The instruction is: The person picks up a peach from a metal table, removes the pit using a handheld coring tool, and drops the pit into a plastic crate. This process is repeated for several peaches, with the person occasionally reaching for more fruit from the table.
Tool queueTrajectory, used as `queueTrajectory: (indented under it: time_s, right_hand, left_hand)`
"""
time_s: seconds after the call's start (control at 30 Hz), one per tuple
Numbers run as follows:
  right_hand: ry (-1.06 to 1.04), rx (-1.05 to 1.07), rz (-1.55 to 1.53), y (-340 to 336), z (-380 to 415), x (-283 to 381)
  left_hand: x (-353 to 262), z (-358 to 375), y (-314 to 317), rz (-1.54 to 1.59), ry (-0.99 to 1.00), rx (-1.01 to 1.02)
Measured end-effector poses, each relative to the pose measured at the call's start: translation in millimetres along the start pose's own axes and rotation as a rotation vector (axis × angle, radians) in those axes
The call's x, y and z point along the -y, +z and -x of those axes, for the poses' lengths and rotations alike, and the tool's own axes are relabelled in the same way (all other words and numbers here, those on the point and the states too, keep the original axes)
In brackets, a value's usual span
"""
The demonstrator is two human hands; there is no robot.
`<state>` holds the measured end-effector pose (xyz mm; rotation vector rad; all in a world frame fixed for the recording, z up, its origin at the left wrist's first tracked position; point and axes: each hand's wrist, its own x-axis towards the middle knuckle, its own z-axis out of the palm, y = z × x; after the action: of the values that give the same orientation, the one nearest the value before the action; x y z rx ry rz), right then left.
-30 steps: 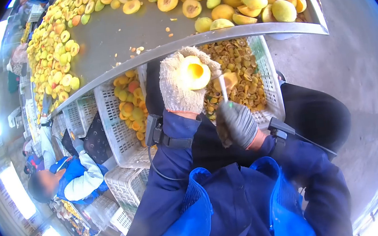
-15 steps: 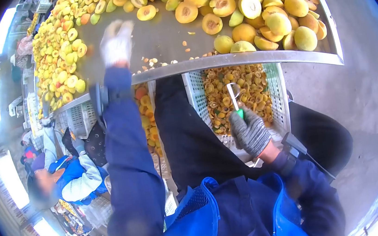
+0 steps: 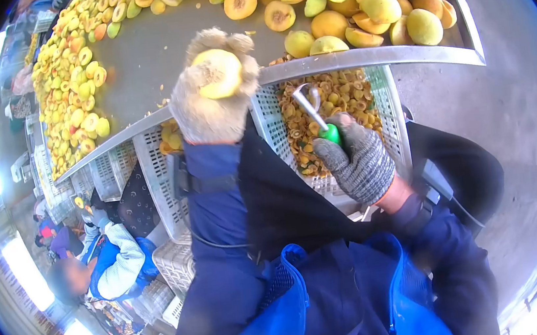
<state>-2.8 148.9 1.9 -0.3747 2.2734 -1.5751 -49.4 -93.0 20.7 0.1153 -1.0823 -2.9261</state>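
My left hand (image 3: 208, 116), in a soiled pale glove, is closed around a yellow peach half (image 3: 219, 74), its cut face up. It is above the near edge of the metal table (image 3: 138, 70). Lower and to the right, my right hand (image 3: 364, 163), in a grey knit glove, grips a pitting tool (image 3: 310, 108). The tool has a green handle and a curved metal loop at its tip, which points up and left over a white crate (image 3: 396, 110) of brownish-yellow fruit pieces.
Many peach halves (image 3: 379, 6) are heaped at the table's right end, and more (image 3: 69, 101) lie along its far left. The raised metal rim (image 3: 368, 58) runs between table and crate. More white crates (image 3: 160, 173) stand to the left, where a co-worker (image 3: 109, 255) in a blue vest sits.
My left hand has come back from over the table toward me and now holds a peach half. My right hand has risen slightly with the pitting tool. The view has shifted a little.
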Motion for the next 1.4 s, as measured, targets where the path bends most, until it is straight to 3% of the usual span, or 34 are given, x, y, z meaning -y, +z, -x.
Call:
queueTrajectory:
  time_s: [0.07, 0.2, 0.5, 0.57, 0.7, 0.87, 0.97, 1.03, 1.1, 1.13, 1.17, 1.2, 1.23, 1.27, 1.3, 1.33, 1.37, 1.4]
  right_hand:
    - [-0.243, 0.009, 0.027, -2, 1, -2]
    - [-0.359, -0.036, 0.111, -2, 9, -2]
    - [-0.315, -0.056, 0.297, 1, 21, 4]
    - [-0.219, 0.014, 0.376, 1, 22, 5]
    - [-0.192, 0.008, 0.334, 5, 22, 5]
    - [-0.149, 0.052, 0.303, 9, 22, 3]
    - [-0.088, 0.159, 0.238, 8, 23, 5]
    - [0.004, 0.310, -0.299, 4, 21, 4]
    - [0.054, 0.379, -0.349, -4, 17, 2]
    - [0.260, 0.511, -0.508, -8, 15, 1]
    - [0.469, 0.638, -0.664, -12, 12, 0]
    - [0.331, 0.629, -0.473, -14, 9, -2]
    - [0.333, 0.630, -0.471, -11, 10, -2]
    - [0.136, 0.476, -0.383, -6, 11, -2]
    - [-0.060, 0.322, -0.294, -1, 11, -4]
    - [-0.086, 0.317, -0.123, -1, 8, -8]
    - [-0.086, 0.322, -0.126, 1, 9, -9]
    - [-0.032, 0.392, -0.231, 2, 10, -9]
  left_hand:
    - [14, 15, 17, -0.007, -0.020, -0.062]
    - [40, 37, 36, -0.019, -0.060, -0.148]
    - [67, 59, 70, -0.132, -0.014, -0.316]
    - [70, 60, 72, -0.124, -0.013, -0.353]
    - [76, 60, 71, -0.034, -0.007, -0.377]
    - [72, 61, 65, -0.163, -0.081, -0.311]
    - [69, 59, 58, -0.086, -0.108, -0.236]
    - [67, 56, 64, -0.036, -0.138, -0.243]
    - [64, 55, 74, -0.071, -0.162, -0.455]
    - [66, 57, 68, -0.179, -0.121, -0.325]
    - [65, 56, 64, -0.178, -0.120, -0.325]
    - [64, 56, 59, -0.199, -0.170, -0.300]
    - [62, 55, 55, -0.219, -0.221, -0.275]
    - [60, 53, 51, -0.217, -0.219, -0.277]
    - [57, 51, 47, -0.425, -0.243, -0.221]
    - [55, 52, 44, -0.634, -0.268, -0.166]
    - [57, 54, 45, -0.635, -0.268, -0.171]
    - [63, 54, 49, -0.707, -0.096, -0.246]
